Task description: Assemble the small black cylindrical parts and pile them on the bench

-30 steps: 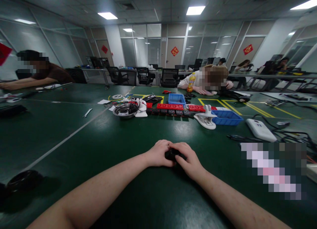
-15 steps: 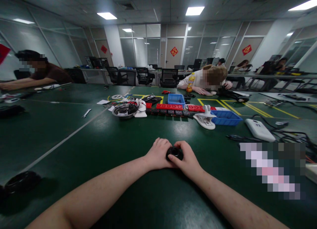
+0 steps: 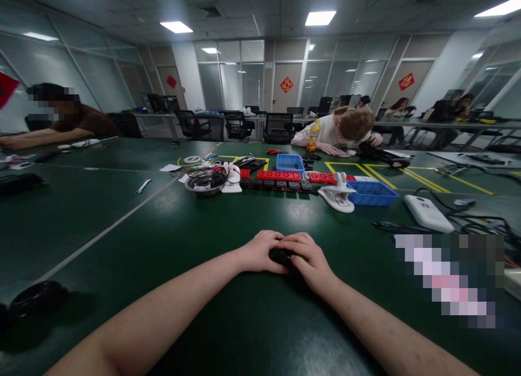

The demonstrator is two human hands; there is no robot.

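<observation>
Between my hands, low over the green table, is a small black rounded piece [image 3: 280,256] whose exact kind I cannot make out. My left hand [image 3: 259,251] is curled round its left side, thumb along the near edge. From the right, my right hand [image 3: 312,260] reaches over it with bent fingers on its top and near side, meeting the left fingertips. Much of the piece is covered by fingers. At the lower left lies a glossy black ring-shaped thing [image 3: 38,300], partly cut off by the picture edge.
Ahead stand a metal bowl [image 3: 203,187] of cables, a red-and-black socket row [image 3: 280,180], a white clip stand [image 3: 338,196] and a blue bin [image 3: 372,193]. A white device [image 3: 427,213] and cables lie right. A wrench [image 3: 143,186] lies left. Co-workers sit across and at left.
The black piece has been turned, and its round opening no longer shows. My right fingers have shifted left over its top, closer to my left hand.
</observation>
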